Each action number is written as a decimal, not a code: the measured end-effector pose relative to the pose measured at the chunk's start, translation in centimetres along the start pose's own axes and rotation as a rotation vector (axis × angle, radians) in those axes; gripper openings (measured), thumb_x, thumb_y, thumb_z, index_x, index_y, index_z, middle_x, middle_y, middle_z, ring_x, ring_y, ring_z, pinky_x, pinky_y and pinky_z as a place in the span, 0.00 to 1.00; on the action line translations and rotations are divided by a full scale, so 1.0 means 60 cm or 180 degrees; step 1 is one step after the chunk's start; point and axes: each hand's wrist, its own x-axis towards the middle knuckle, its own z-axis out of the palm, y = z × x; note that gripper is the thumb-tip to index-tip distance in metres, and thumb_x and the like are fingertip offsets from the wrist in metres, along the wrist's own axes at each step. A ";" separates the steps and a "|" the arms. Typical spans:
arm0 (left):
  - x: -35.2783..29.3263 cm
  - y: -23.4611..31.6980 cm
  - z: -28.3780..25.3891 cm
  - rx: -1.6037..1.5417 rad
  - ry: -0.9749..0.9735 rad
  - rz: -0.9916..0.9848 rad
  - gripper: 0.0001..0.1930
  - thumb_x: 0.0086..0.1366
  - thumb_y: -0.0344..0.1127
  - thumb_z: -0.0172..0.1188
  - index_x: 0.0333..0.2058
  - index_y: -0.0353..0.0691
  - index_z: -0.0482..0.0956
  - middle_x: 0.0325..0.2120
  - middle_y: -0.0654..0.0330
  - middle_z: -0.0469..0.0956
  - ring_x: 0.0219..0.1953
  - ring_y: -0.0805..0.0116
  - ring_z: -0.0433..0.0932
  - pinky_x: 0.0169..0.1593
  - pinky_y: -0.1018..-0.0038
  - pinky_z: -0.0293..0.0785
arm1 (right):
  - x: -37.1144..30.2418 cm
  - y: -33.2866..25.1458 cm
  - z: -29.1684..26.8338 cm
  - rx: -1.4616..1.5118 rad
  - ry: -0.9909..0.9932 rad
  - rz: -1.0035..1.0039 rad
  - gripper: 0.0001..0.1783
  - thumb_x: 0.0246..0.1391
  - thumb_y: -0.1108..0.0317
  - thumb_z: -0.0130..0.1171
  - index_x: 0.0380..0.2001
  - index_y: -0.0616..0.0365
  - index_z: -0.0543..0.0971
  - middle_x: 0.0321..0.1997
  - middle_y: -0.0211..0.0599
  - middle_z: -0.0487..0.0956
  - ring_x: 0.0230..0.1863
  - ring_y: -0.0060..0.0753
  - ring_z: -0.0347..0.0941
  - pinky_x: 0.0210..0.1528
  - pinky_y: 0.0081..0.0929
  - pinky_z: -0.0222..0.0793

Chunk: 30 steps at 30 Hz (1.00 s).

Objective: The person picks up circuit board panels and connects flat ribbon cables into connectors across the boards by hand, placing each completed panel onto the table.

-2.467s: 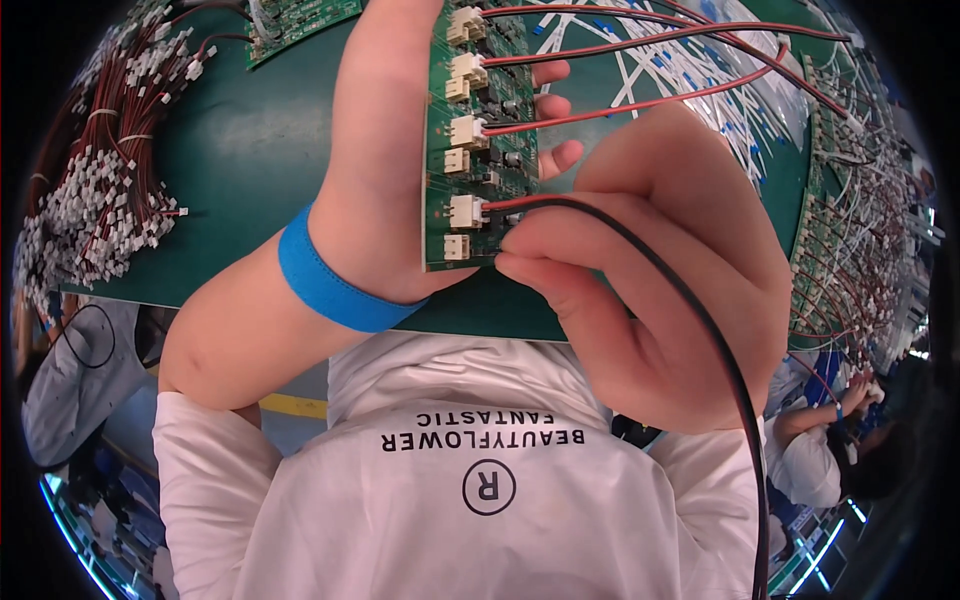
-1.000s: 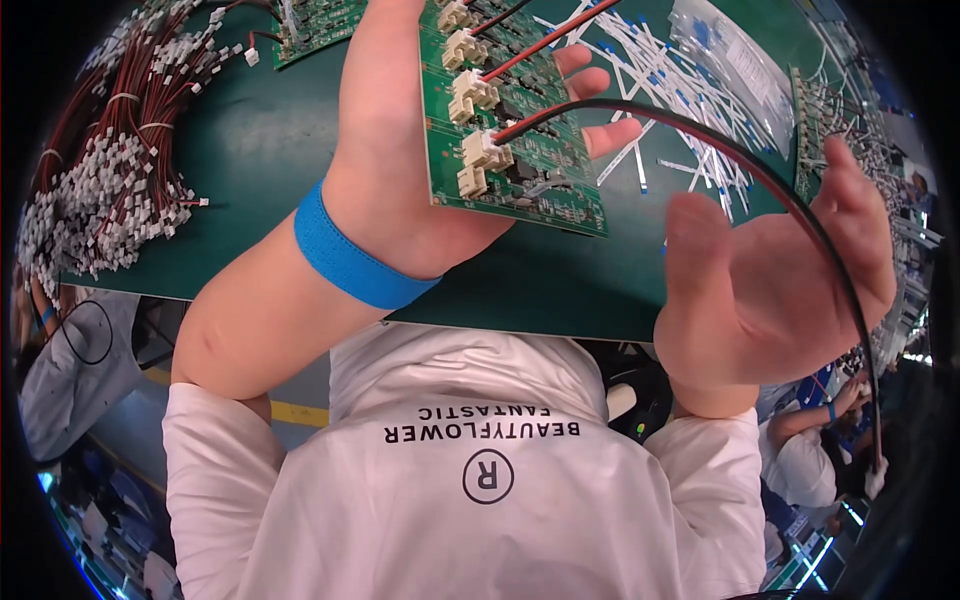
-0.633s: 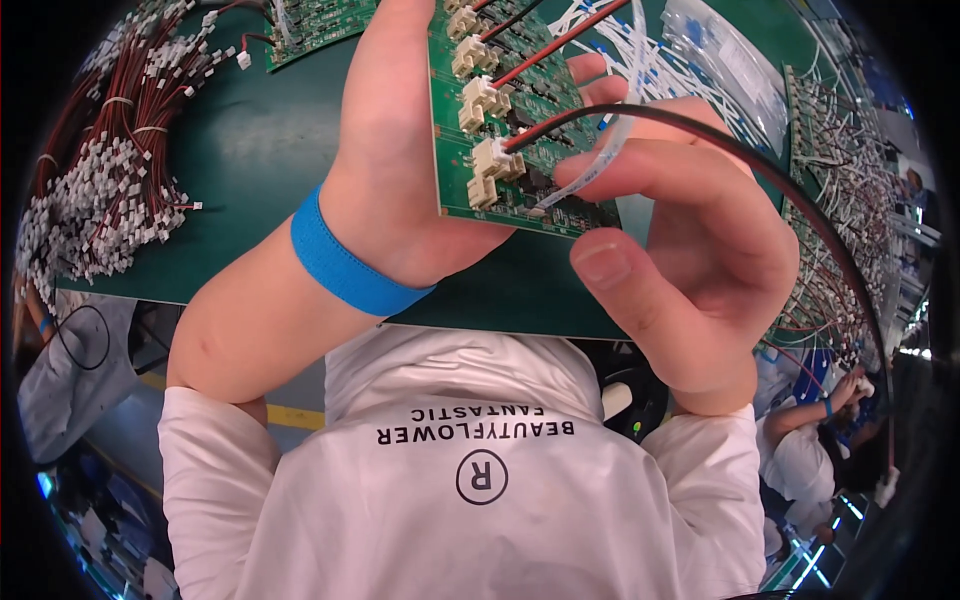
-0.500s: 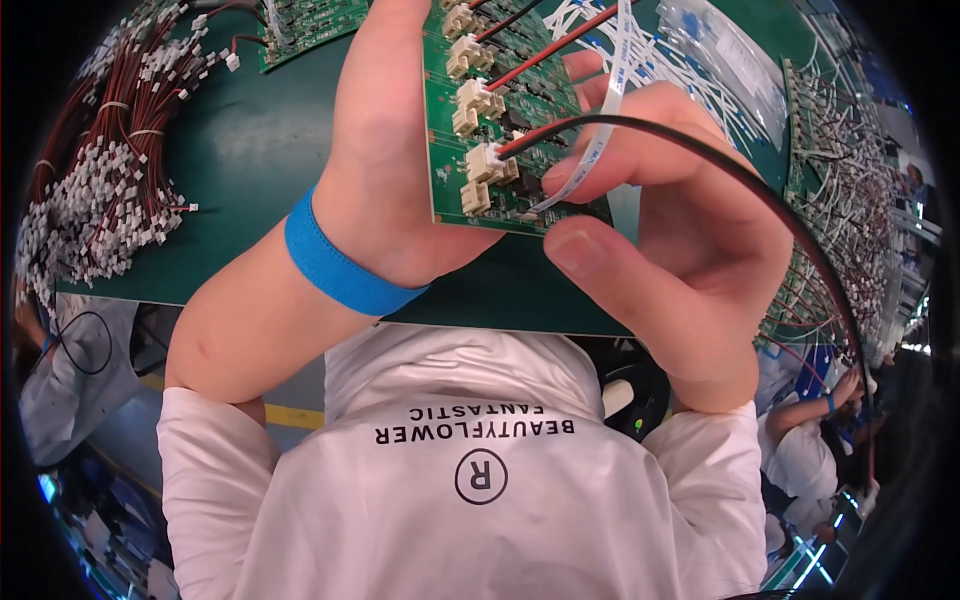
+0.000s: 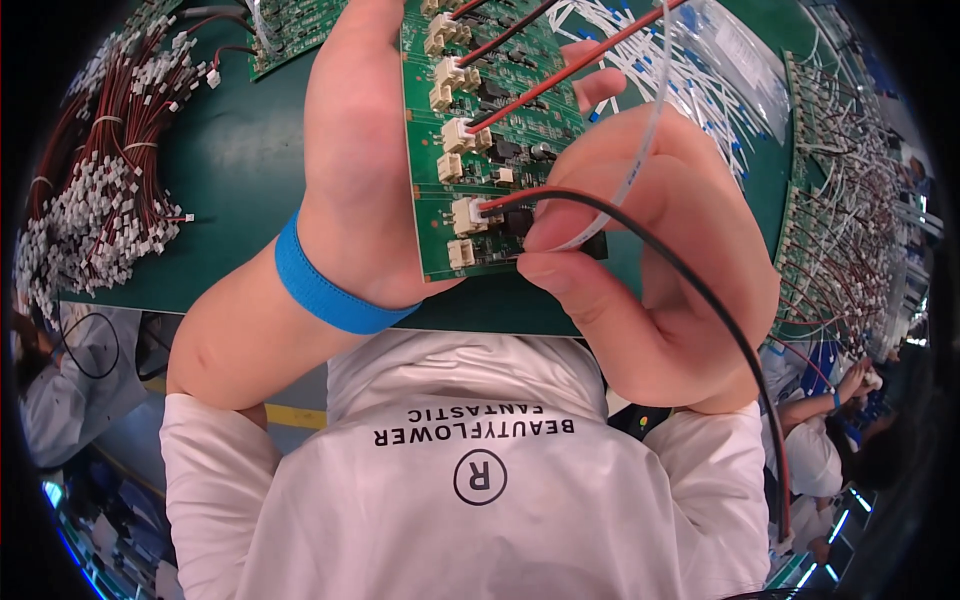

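Note:
My left hand (image 5: 358, 150), with a blue wristband (image 5: 335, 280), grips a green circuit board (image 5: 428, 180) tilted above the table; its fingertips show beyond the board's far side. Cream connectors (image 5: 466, 214) line the board's left edge, several with red and black wires plugged in. My right hand (image 5: 715, 240) has thumb and forefinger pinched on a thin white ribbon cable (image 5: 640, 165) at the board's near right corner. The cable's tip is hidden by these fingers. A red and black wire (image 5: 690, 275) arches from the nearest connector across my right hand and hangs down.
Bundles of dark red wires (image 5: 108, 160) with white plugs lie on the green table (image 5: 245, 150) at left. Another circuit board (image 5: 300, 35) is at the back. Loose white ribbon cables (image 5: 625, 60) and a clear plastic bag (image 5: 735, 55) lie behind; wired boards (image 5: 820, 210) stand right.
The board and both hands have shifted slightly left and nearer to me. The board faces me more fully, and the hanging red and black wire has swung left. The right-hand pinch remains closed.

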 end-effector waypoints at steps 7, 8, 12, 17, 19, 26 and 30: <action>-0.012 -0.009 0.005 0.0018 -0.0024 0.0007 0.31 0.66 0.59 0.35 0.47 0.35 0.70 0.43 0.44 0.74 0.47 0.52 0.74 0.49 0.57 0.74 | 0.013 -0.020 0.000 -0.0206 0.0121 -0.0154 0.12 0.30 0.77 0.67 0.24 0.62 0.76 0.27 0.39 0.75 0.28 0.35 0.69 0.38 0.29 0.59; -0.007 -0.012 0.005 -0.0003 -0.0044 -0.0026 0.31 0.66 0.59 0.35 0.47 0.35 0.70 0.43 0.44 0.74 0.47 0.52 0.74 0.49 0.57 0.74 | 0.018 -0.031 -0.008 -0.0484 -0.0179 -0.0056 0.14 0.27 0.77 0.67 0.24 0.62 0.77 0.27 0.38 0.75 0.28 0.35 0.70 0.36 0.27 0.58; -0.005 -0.017 0.025 0.0057 0.0263 0.0089 0.28 0.66 0.57 0.38 0.40 0.37 0.74 0.38 0.47 0.76 0.43 0.55 0.76 0.46 0.60 0.75 | 0.021 -0.021 0.000 -0.0319 0.0007 -0.0342 0.16 0.22 0.75 0.68 0.23 0.63 0.78 0.27 0.37 0.75 0.28 0.35 0.70 0.36 0.27 0.57; -0.005 -0.016 0.027 -0.0158 0.0450 0.0051 0.26 0.66 0.56 0.38 0.40 0.38 0.74 0.37 0.48 0.76 0.40 0.55 0.76 0.44 0.60 0.76 | 0.019 -0.022 0.000 -0.0480 0.0070 -0.0335 0.18 0.20 0.74 0.68 0.23 0.63 0.78 0.27 0.38 0.76 0.27 0.36 0.70 0.36 0.28 0.57; -0.004 -0.017 0.033 -0.0190 0.0660 0.0211 0.27 0.67 0.56 0.37 0.43 0.37 0.73 0.39 0.47 0.76 0.40 0.52 0.76 0.44 0.58 0.76 | 0.015 -0.019 0.001 -0.0387 0.0097 -0.0360 0.17 0.20 0.74 0.68 0.23 0.63 0.78 0.27 0.38 0.76 0.28 0.37 0.70 0.36 0.28 0.57; 0.001 -0.029 0.069 -0.0213 0.1107 0.0628 0.29 0.68 0.56 0.35 0.50 0.36 0.70 0.41 0.43 0.75 0.40 0.46 0.76 0.45 0.55 0.75 | 0.003 -0.012 0.007 -0.0464 0.0164 -0.0323 0.15 0.28 0.75 0.68 0.26 0.60 0.77 0.28 0.37 0.76 0.30 0.38 0.71 0.40 0.34 0.59; -0.008 -0.026 0.054 -0.0108 0.0928 0.0632 0.28 0.67 0.55 0.36 0.48 0.36 0.71 0.40 0.45 0.76 0.40 0.48 0.76 0.44 0.56 0.75 | -0.010 0.000 0.015 -0.0296 0.0468 -0.0322 0.13 0.33 0.74 0.68 0.28 0.58 0.77 0.29 0.35 0.77 0.32 0.38 0.72 0.45 0.38 0.60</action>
